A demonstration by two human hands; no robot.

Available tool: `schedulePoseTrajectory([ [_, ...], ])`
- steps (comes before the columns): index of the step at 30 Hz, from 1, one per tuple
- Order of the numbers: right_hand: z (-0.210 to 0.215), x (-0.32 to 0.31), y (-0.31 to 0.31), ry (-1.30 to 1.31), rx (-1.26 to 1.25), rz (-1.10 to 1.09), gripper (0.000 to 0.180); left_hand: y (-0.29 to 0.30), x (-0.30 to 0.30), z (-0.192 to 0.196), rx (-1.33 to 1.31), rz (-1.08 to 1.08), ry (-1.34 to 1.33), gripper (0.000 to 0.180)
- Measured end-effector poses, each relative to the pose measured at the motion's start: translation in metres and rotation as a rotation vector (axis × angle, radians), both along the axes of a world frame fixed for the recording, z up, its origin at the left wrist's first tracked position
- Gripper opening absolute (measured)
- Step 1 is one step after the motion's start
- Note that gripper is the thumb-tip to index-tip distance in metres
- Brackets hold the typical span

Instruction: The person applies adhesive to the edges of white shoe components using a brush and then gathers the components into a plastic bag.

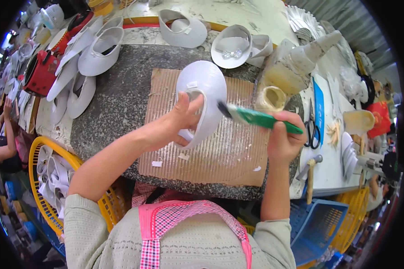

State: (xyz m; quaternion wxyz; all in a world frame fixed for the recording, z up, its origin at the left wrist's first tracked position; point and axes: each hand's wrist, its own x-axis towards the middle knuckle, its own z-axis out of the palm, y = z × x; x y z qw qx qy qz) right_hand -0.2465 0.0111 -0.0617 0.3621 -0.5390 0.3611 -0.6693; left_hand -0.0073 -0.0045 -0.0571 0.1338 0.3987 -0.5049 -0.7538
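Note:
My left hand (177, 119) grips a white shoe upper (205, 80), its fingers reaching inside the opening and the thumb on the near edge. The upper is tilted above a sheet of corrugated cardboard (238, 161). Held between the fingers and thumb of my right hand (286, 136) is a green-handled brush (256, 117). Its dark bristle end, smeared by motion, points left, close to the upper's right side; I cannot tell whether they touch. Just beyond the brush lies a stained, yellowish plastic bottle (277, 67) with a round opening and a long spout.
White shoe uppers (182, 31) stand along the far edge and at left (101, 51). Scissors (313, 130) and a hammer (310, 177) lie at right. A yellow basket (42, 148) of white pieces is at lower left, a blue crate (321, 224) at lower right.

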Motion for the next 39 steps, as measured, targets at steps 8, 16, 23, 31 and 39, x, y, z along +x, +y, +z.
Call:
schedulePoseTrajectory([
  [8,-0.004,0.027,0.021,0.542,-0.22,0.52,0.009,0.01,0.017,0.009,0.136,0.311,0.25,0.114],
  [16,-0.014,0.033,0.006,0.508,-0.426,0.316,0.016,0.003,0.015,0.008,0.166,0.415,0.369,0.104],
  [23,-0.009,-0.048,0.006,0.299,-0.113,-0.293,0.009,-0.021,0.001,-0.001,0.112,0.385,-0.061,0.09],
  [31,-0.008,-0.103,-0.008,0.495,-0.191,-0.245,0.01,-0.028,0.008,0.022,-0.934,-0.064,-0.554,0.04],
  [39,-0.029,-0.091,0.028,0.093,0.099,-0.231,0.018,0.002,-0.013,0.017,-0.913,-0.162,-0.598,0.039],
])
